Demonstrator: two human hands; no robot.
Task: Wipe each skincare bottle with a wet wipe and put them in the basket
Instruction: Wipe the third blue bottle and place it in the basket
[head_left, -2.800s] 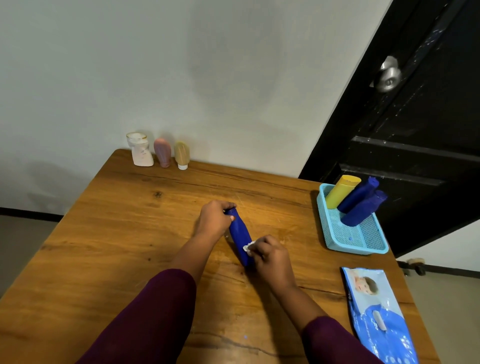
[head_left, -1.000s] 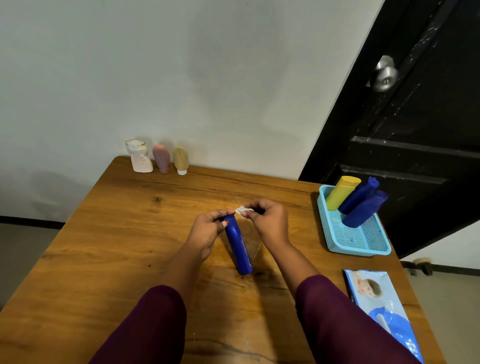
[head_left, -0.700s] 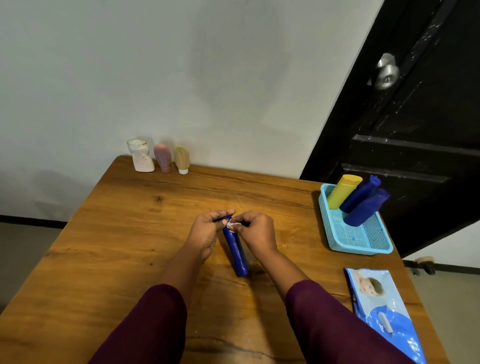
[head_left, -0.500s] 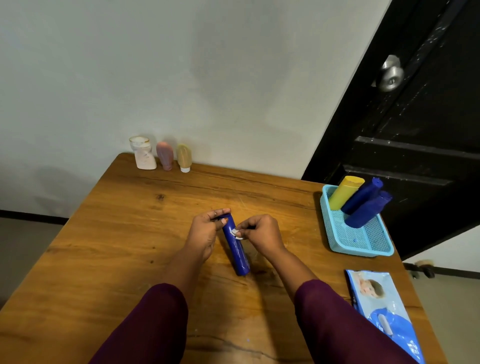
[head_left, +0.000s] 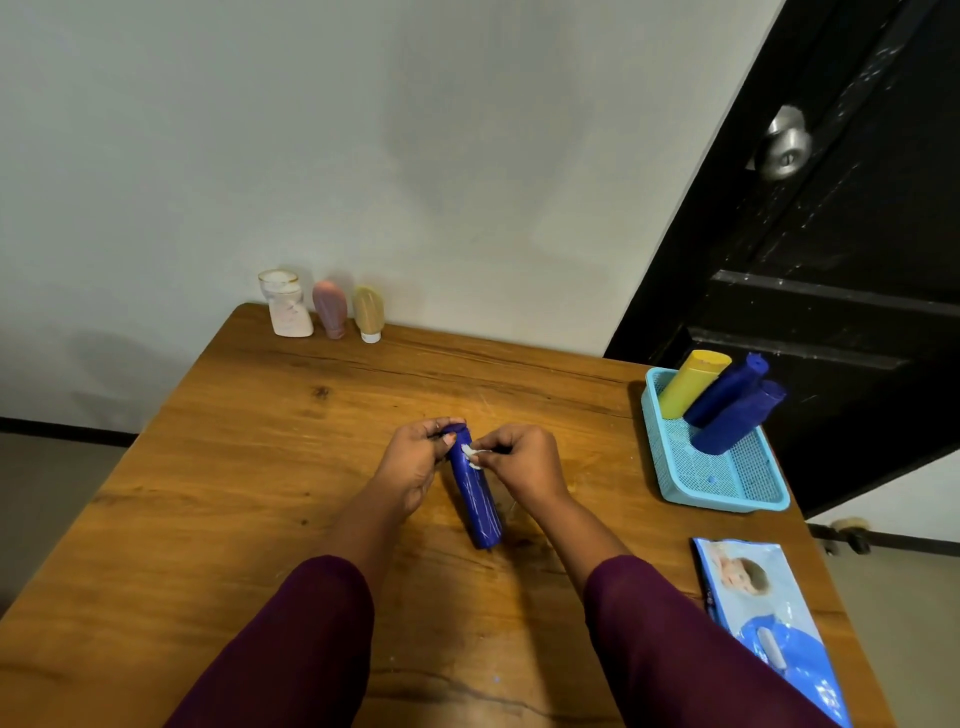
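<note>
Basket holds 3 bottles (1 yellow, 2 blue). Left of it: blue bottle on table, left hand gripping cap end, right hand pinching wet wipe against it. 3 small bottles far-left, table edge.

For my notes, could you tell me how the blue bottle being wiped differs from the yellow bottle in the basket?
The blue bottle lies gripped by the left hand; the yellow bottle leans unheld in the basket. A wipe touches the blue bottle, not the yellow bottle.

Soft even light, wide-angle edge distortion
</note>
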